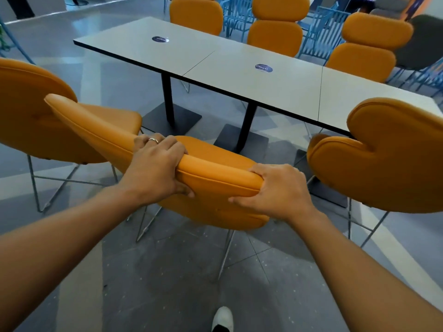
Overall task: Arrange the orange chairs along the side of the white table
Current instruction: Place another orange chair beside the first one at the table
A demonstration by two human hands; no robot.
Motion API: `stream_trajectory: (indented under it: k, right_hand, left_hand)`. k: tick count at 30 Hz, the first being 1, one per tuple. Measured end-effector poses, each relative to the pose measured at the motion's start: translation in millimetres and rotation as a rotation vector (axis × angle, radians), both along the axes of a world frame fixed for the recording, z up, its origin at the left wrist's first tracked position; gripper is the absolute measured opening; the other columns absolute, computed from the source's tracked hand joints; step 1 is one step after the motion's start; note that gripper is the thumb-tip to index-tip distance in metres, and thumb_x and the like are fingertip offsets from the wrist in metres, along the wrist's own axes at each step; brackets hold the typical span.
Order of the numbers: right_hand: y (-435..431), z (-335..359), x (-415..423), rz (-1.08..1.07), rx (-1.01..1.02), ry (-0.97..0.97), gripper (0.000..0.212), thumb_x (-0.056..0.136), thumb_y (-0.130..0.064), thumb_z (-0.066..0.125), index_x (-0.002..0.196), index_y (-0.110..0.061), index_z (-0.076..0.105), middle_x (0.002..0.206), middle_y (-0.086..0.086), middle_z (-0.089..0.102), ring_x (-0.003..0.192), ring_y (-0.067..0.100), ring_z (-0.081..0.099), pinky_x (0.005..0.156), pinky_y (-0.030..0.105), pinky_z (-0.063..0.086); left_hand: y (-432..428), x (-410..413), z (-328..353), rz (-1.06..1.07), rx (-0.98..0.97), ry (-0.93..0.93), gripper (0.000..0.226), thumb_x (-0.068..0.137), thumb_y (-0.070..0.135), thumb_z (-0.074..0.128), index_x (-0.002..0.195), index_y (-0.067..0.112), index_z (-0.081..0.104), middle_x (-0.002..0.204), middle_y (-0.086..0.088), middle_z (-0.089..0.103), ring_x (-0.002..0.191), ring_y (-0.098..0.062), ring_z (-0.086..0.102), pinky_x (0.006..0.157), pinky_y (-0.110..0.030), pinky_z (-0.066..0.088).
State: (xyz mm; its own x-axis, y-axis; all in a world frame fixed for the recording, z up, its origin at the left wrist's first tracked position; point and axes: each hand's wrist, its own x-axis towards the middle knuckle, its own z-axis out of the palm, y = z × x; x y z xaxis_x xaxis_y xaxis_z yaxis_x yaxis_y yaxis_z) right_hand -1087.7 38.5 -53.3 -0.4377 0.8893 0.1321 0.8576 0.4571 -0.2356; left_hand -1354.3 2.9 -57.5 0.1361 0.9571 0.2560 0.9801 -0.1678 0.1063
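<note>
A long white desk (239,92) with a thin black edge runs diagonally across the view. It is made of three tops set end to end, on black posts with flat square bases. Two round dark-blue stickers lie on it. The near sticker (264,68) carries white lettering that looks like "ClayG", though the letters are small. The far sticker (160,39) is too blurred to read.

Both hands grip the top pad of the chair (215,164) in the middle foreground, on the near side of the desk and apart from it. The left hand (155,164), wearing a ring (153,140), curls its fingers over the pad's top edge, with the thumb underneath. The right hand (280,188) clamps the pad's right end in the same way.

The chair is smooth orange upholstery with a piped seam. It has a rounded two-pad back and thin metal wire legs, and its back tilts to the left.

A left chair (31,111) and a right chair (395,164) of the same kind flank it. The right chair's back overlaps the desk edge. Three far chairs (275,37) line the opposite side, with blue chairs (318,32) behind them. A white shoe (223,318) shows on the grey floor (167,283).
</note>
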Motion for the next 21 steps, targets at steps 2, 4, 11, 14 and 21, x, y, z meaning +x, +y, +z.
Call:
stream_trajectory:
  k: [2,4,11,14,21]
  right_hand:
    - [11.9,0.8,16.4,-0.026,0.003,0.005,0.074,0.058,-0.094,0.049,0.098,-0.035,0.071,0.079,-0.013,0.068,0.076,0.010,0.065,0.073,0.039,0.056]
    - [24.2,2.2,32.4,-0.057,-0.004,0.015,0.073,0.055,-0.093,0.049,0.096,-0.037,0.071,0.077,-0.014,0.068,0.076,0.008,0.064,0.073,0.038,0.056]
    - [67.9,3.6,81.5,-0.092,-0.066,0.083,0.064,0.055,-0.091,0.054,0.097,-0.046,0.068,0.079,-0.019,0.068,0.079,0.005,0.063,0.071,0.035,0.056]
    - [86.6,4.3,98.2,-0.078,-0.089,0.080,0.068,0.053,-0.091,0.055,0.100,-0.044,0.070,0.080,-0.020,0.068,0.079,0.004,0.063,0.070,0.036,0.057]
    - [119.0,4.3,124.1,-0.035,-0.108,0.044,0.062,0.058,-0.082,0.071,0.107,-0.043,0.070,0.082,-0.021,0.067,0.081,0.005,0.063,0.071,0.033,0.055]
  left_hand:
    - [7.3,18.6,-1.5,0.011,0.028,-0.017,0.081,0.043,0.076,0.067,0.102,0.023,0.058,0.105,0.001,0.058,0.106,-0.029,0.050,0.095,-0.046,0.025]
    - [17.2,36.4,-3.6,0.024,0.049,-0.017,0.078,0.043,0.075,0.069,0.099,0.022,0.057,0.105,0.001,0.059,0.105,-0.028,0.050,0.095,-0.047,0.026]
    - [48.4,94.4,-7.8,0.072,0.093,-0.029,0.072,0.051,0.072,0.075,0.098,0.021,0.055,0.107,0.000,0.059,0.103,-0.027,0.052,0.096,-0.048,0.029]
    - [58.5,113.6,-9.3,0.107,0.107,-0.028,0.071,0.051,0.071,0.075,0.096,0.021,0.054,0.106,-0.002,0.059,0.103,-0.029,0.053,0.094,-0.048,0.029]
    - [75.7,144.1,-8.5,0.165,0.109,-0.037,0.067,0.054,0.070,0.075,0.094,0.021,0.054,0.105,-0.002,0.059,0.107,-0.030,0.052,0.095,-0.049,0.029]
